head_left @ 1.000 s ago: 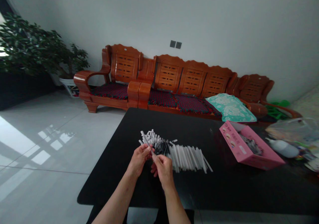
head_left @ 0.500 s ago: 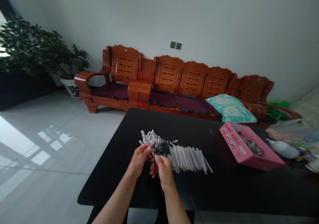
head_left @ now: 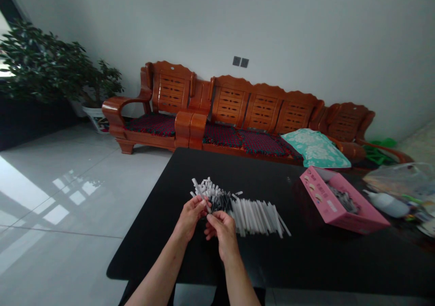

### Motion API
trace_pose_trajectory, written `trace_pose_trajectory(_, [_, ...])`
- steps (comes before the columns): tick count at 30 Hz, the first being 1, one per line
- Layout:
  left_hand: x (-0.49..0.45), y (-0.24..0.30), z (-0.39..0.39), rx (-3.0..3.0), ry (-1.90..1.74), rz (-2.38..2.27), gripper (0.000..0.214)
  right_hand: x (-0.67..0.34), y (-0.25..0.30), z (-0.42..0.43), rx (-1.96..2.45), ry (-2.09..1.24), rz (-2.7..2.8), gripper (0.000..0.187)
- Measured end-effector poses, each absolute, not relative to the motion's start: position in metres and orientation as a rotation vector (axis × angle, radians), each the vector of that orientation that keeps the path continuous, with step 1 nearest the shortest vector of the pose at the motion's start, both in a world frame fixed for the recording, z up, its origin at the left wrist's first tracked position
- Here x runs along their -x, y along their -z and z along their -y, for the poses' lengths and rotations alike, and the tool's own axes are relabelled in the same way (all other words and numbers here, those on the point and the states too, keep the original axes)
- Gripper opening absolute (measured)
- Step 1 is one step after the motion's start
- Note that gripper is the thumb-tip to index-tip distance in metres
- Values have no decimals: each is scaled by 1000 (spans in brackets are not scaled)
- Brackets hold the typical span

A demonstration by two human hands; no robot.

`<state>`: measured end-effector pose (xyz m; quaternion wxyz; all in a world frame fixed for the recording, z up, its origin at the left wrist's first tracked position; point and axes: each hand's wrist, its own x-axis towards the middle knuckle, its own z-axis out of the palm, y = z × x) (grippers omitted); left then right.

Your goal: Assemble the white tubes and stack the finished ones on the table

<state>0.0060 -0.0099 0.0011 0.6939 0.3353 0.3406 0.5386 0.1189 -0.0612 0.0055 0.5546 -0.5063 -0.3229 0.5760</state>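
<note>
White plastic tube (head_left: 200,195) pinched at its lower end by both the left hand (head_left: 189,216) and the right hand (head_left: 221,233), steadied above the black tabletop (head_left: 306,256) beside a pile of tubes (head_left: 258,215).

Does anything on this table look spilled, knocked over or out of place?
Nothing spilled. The white bottle lies on its side beside the askew pink box; white tubes and caps lie in loose heaps. The left hand and right hand pinch one tube.
</note>
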Motion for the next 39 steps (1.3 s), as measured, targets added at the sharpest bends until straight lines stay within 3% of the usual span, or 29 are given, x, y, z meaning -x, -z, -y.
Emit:
trace_pose_trajectory(4, [-3, 2, 8, -747, -1194, -772, 31, -116, -2, 61, 1158, -1487, 726, 51])
trace_pose_trajectory(14, [-3, 5, 9, -734, -1157, -763, 33, -113, 4, 63, 1101, -1496, 677, 50])
trace_pose_trajectory(23, [12, 5, -6, -568, -1325, -820, 36, -131, 26, 66, 1535, -1036, 942, 30])
trace_pose_trajectory(30, [12, 16, -6, -513, -1308, -878, 33, -139, 26, 54, 2011, -190, 1543, 11])
trace_pose_trajectory(33, [10, 16, -2, -530, -1291, -877, 35, -134, 18, 53, 2013, -154, 1565, 17])
trace_pose_trajectory(39, [1, 16, 4, -591, -1255, -854, 38, -118, 2, 58, 1660, -389, 1646, 28])
